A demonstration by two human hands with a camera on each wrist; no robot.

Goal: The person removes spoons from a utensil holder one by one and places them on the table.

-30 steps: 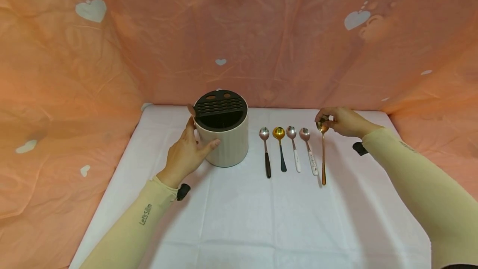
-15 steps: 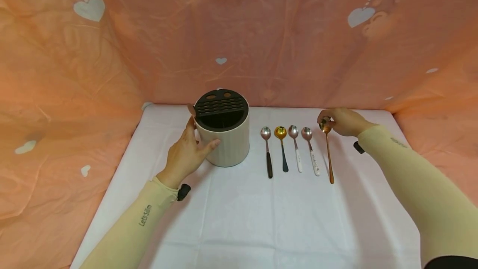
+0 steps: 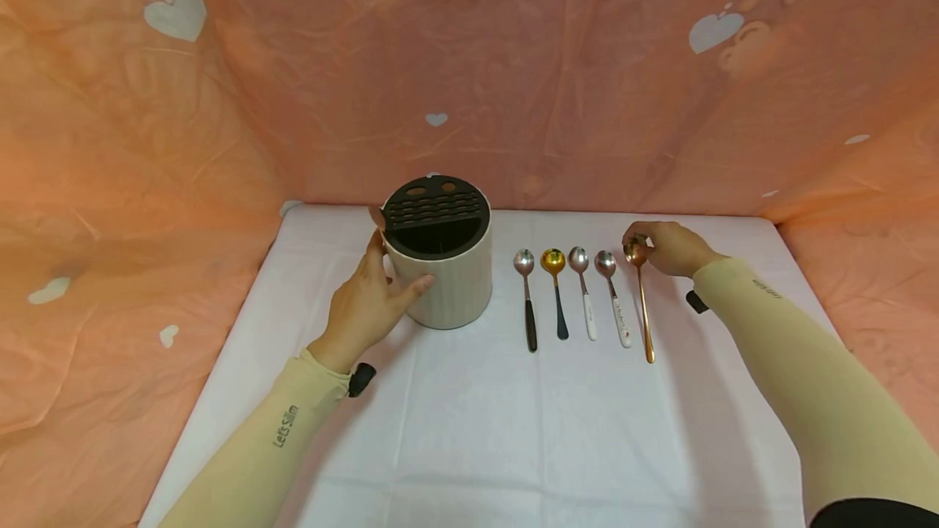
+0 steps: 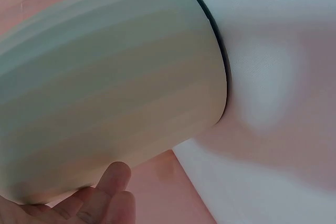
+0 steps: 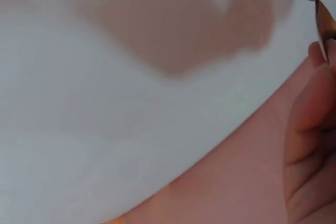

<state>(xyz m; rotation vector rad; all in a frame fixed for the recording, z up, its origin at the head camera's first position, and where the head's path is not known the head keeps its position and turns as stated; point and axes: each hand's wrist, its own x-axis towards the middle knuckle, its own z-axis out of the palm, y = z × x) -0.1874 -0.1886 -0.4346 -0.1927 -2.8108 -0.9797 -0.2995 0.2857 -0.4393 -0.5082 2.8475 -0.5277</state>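
Observation:
My left hand [image 3: 359, 306] grips a pale ribbed utensil holder [image 3: 455, 293] with a slotted black lid [image 3: 431, 206]. Its thumb lies across the front, the other fingers round the left side; fingertips [image 4: 116, 177] reach the wall in the left wrist view. Over at the right, my right hand [image 3: 671, 247] pinches a long rose-gold spoon [image 3: 645, 312] by its bowl, the handle pointing toward me. In the right wrist view the spoon's bowl [image 5: 321, 30] appears edge-on at the fingertips. Left of it lies a white-handled spoon with a printed pattern [image 3: 616, 304].
Further left in the row are a plain white-handled spoon [image 3: 586, 300], a gold spoon with a dark handle [image 3: 557, 300] and a black-handled spoon [image 3: 528, 300]. White cloth [image 3: 469, 430] covers the table; peach fabric [image 3: 557, 88] hangs behind and at the sides.
The rose-gold spoon's handle end has swung right, away from the row. My right hand has come slightly toward me with the bowl. The left hand stays on the utensil holder.

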